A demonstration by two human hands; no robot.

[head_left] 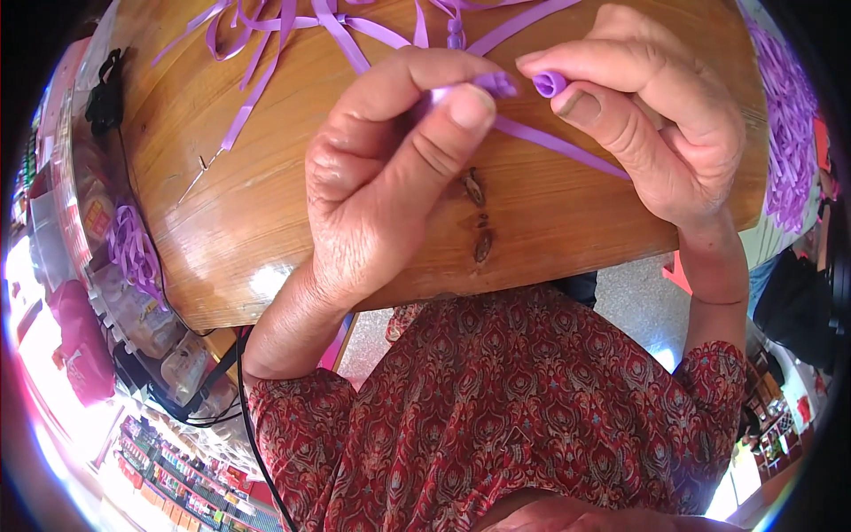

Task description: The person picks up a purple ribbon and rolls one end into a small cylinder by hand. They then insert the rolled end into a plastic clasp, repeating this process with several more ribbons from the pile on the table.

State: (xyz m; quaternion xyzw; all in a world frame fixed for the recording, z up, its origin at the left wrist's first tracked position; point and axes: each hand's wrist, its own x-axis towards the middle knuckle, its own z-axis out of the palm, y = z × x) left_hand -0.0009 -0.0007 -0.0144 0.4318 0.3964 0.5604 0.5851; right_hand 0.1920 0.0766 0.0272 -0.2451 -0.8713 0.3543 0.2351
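Above the wooden table, my left hand [381,160] pinches a folded purple ribbon [496,84] between thumb and forefinger, its folded end poking out past the thumb tip. Close by on the right, my right hand [656,115] holds a small rolled purple ribbon [550,84] between thumb and forefinger, the open coil facing left. A narrow gap separates the two pieces. Below them a purple strip [567,151] slants down to the right. Whether it joins either held piece is hidden by my fingers.
Loose purple ribbons [328,22] spread over the far part of the wooden table [550,230]. A thin metal hook tool [199,173] lies by one ribbon end. Purple strips are heaped [789,133] at the right; a black cable [108,93] runs along the left edge.
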